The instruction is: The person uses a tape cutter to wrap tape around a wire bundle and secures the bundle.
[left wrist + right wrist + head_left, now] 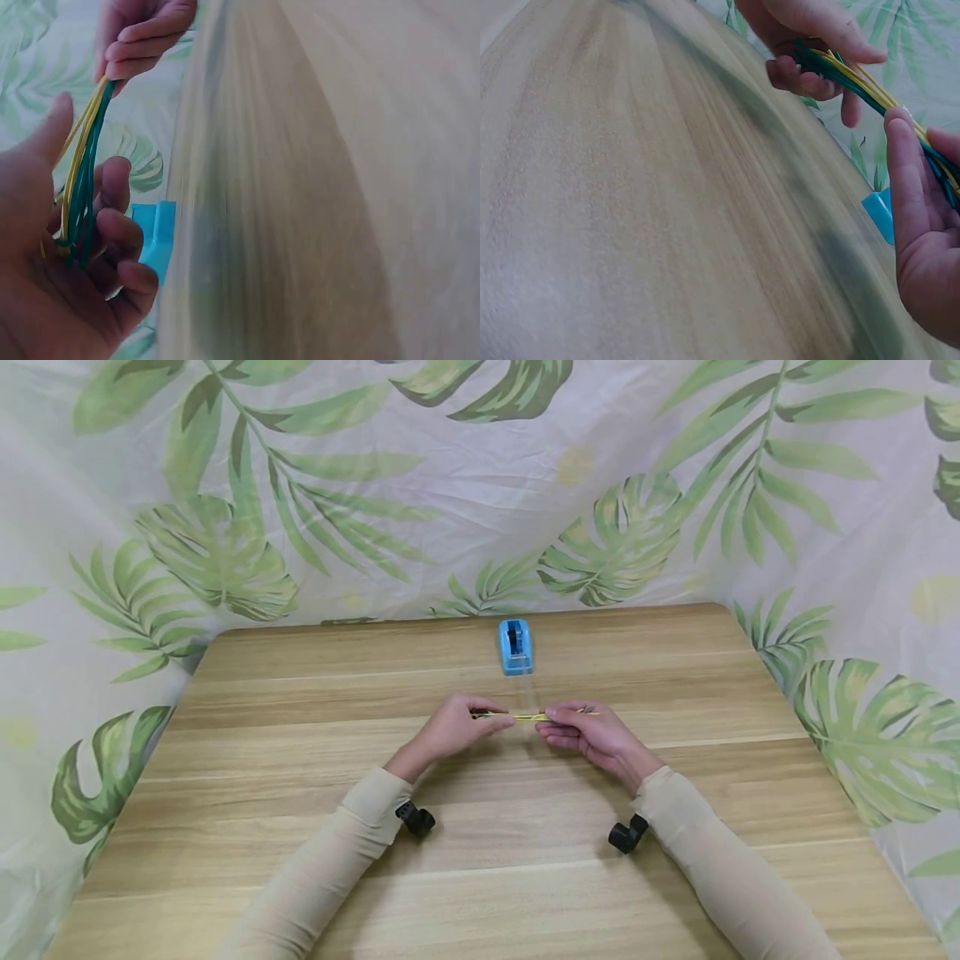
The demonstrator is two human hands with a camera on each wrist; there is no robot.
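Both hands hold a bundle of thin yellow and green wires (529,717) level above the table. In the left wrist view, the left hand (459,727) has its fingers curled under one end of the wires (84,172), its thumb lifted off them. The right hand (592,735) pinches the bundle farther along between thumb and fingers, clearest in the right wrist view. Behind the hands is a blue tape dispenser (515,647). A clear strip of tape (527,687) runs from it toward the middle of the bundle; whether it sticks there I cannot tell.
The wood-grain table (480,893) stretches out around the hands. Its back edge meets a leaf-print cloth (360,527), which also hangs at the sides. A small black camera (416,819) sits on the left wrist, another camera (627,834) on the right.
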